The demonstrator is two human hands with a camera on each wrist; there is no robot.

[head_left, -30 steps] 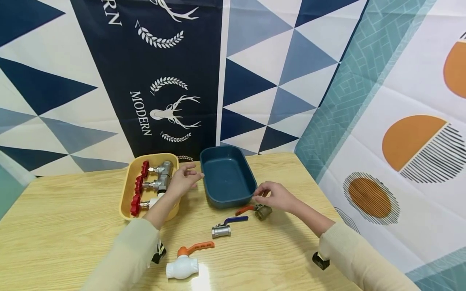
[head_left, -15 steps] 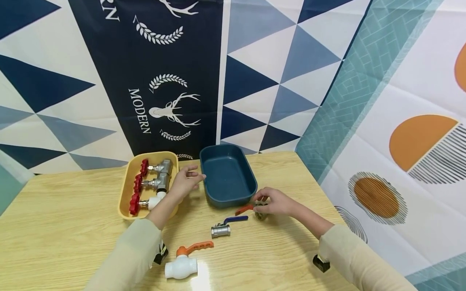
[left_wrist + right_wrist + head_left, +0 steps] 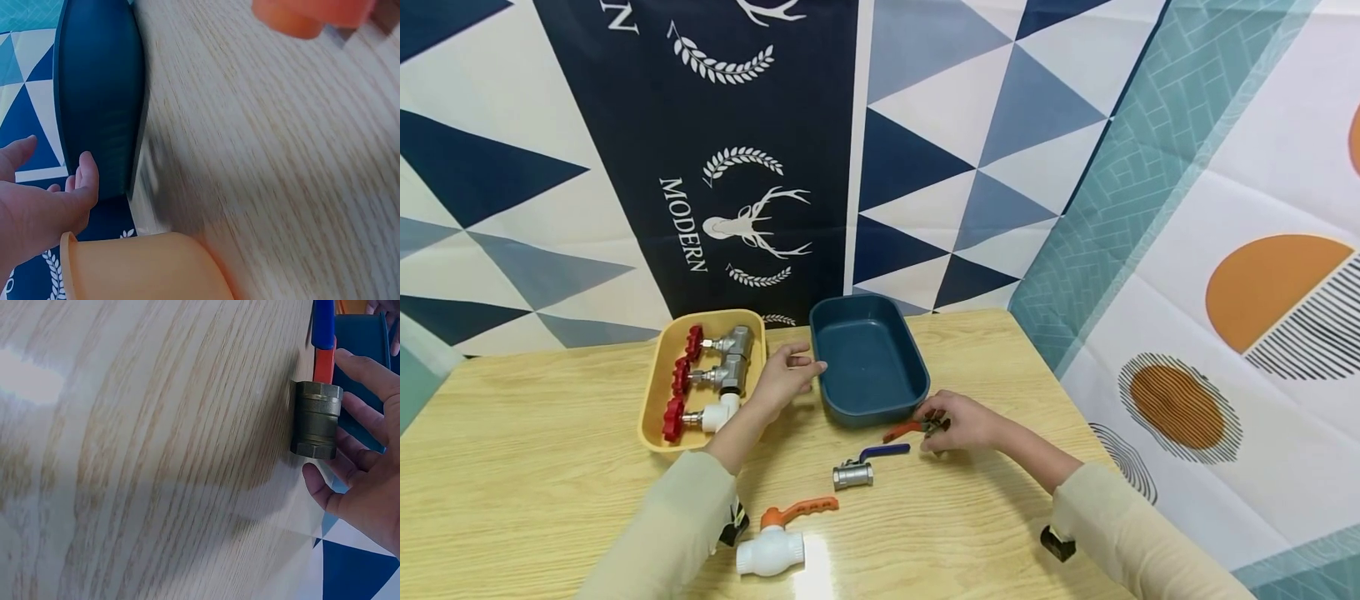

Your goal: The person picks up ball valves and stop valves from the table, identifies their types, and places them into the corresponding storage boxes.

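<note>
My right hand [image 3: 962, 423] is lowered over a brass ball valve [image 3: 317, 419] with a red lever [image 3: 901, 431]. In the right wrist view its fingers lie loosely bent behind the valve body; the thumb is near the lever, and no firm grip shows. My left hand [image 3: 784, 379] hangs loosely bent between a yellow bin [image 3: 655, 392] and a dark blue bin [image 3: 868, 367], fingertips beside the blue bin's left wall; contact is unclear. A steel ball valve [image 3: 853, 475] with a blue lever and a white plastic valve [image 3: 771, 552] with an orange lever lie on the table.
Inside the yellow bin sit several valves with red handwheels [image 3: 674, 418]. The wooden table [image 3: 550, 467] meets a patterned wall covering [image 3: 917, 167] at its back edge. Another covering [image 3: 1210, 350] hangs along the right.
My right hand has come down onto the brass valve, partly covering it. The left hand has stayed nearly still beside the blue bin. The head view has shifted slightly.
</note>
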